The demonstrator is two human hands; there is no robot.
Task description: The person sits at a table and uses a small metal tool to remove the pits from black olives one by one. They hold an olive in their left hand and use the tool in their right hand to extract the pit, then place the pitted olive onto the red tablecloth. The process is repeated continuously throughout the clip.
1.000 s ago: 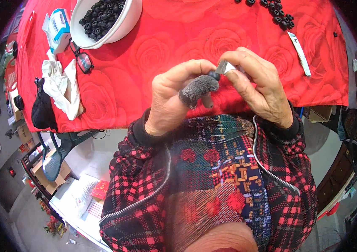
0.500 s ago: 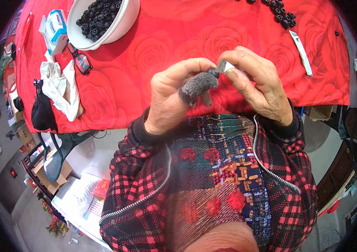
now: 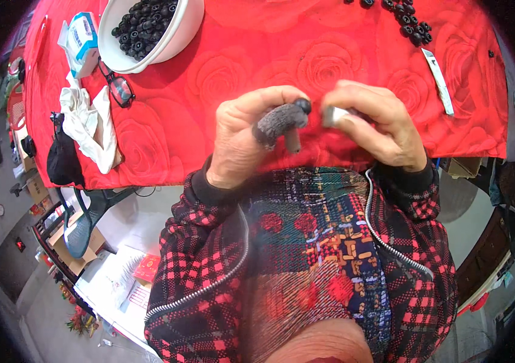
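Two hands (image 3: 251,136) (image 3: 372,124), small parts pinched

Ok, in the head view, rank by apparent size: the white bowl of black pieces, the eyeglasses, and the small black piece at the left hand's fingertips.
1. White bowl
2. Eyeglasses
3. Small black piece, though it sits nearer the camera.
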